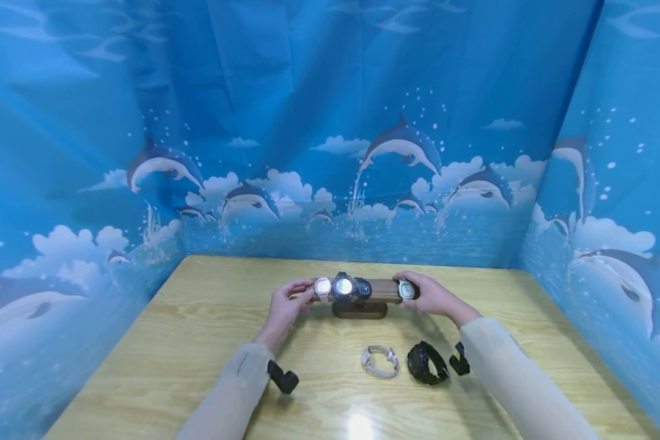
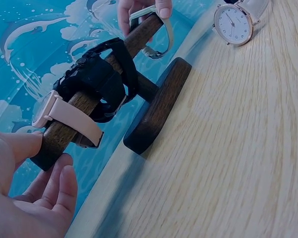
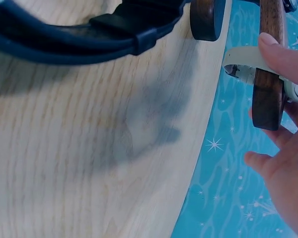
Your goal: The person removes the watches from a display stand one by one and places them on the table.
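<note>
A dark wooden watch stand [image 1: 384, 291] stands near the table's back edge, its crossbar raised on an oval base [image 2: 161, 106]. My left hand [image 1: 286, 305] pinches the bar's left end between thumb and fingers. Close beside that hand, a pink-strapped watch [image 2: 74, 119] is wrapped round the bar. Two black watches [image 1: 343, 286] sit to its right. Around the right end goes a pale watch [image 1: 406, 290]; my right hand [image 1: 431, 295] holds it, thumb [image 3: 270, 39] on the strap and the other fingers partly hidden behind the bar.
On the table [image 1: 198, 354], nearer me, lie a light-strapped watch [image 1: 367, 359] with a white dial and rose-gold case, and a chunky black watch [image 1: 420, 363] close to my right forearm. A dolphin-print backdrop [image 1: 286, 232] rises behind the table and along both sides.
</note>
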Motion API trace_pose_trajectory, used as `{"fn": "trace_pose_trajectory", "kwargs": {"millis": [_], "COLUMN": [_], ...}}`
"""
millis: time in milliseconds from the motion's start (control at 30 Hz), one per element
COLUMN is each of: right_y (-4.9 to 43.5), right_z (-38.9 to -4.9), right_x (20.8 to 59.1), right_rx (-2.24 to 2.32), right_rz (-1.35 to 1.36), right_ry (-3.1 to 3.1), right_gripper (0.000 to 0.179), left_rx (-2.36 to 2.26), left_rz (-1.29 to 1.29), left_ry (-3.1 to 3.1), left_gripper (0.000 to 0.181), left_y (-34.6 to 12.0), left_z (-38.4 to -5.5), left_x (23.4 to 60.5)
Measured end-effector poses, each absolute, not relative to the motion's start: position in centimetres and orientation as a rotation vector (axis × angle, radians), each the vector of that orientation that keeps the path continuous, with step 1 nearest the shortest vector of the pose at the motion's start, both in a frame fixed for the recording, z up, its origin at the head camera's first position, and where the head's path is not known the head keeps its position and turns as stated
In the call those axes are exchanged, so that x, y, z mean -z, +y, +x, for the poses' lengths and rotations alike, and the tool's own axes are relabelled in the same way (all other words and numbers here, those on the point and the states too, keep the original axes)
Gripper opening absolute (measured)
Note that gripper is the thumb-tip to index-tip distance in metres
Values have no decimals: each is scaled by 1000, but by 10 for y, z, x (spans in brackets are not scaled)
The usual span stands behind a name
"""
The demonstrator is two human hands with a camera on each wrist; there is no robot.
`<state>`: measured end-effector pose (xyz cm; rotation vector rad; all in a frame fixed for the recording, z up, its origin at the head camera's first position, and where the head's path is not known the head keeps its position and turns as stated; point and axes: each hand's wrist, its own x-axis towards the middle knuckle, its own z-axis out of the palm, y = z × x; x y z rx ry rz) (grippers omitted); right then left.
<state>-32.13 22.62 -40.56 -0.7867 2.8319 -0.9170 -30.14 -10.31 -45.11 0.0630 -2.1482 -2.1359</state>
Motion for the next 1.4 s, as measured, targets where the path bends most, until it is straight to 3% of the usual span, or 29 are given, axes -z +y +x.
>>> {"fn": "trace_pose_trajectory", "kwargs": {"millis": [1400], "right_y": [253], "right_z": [-316], "right_x": [411], "right_rx": [940], "right_rz": [-771], "right_ry": [2913], "right_gripper": [72], "left_rx": [2154], "left_rz": [91], "left_ry": [-2137], "left_gripper": [26], "left_y": [-101], "left_z": [-300], "left_x": [449]}}
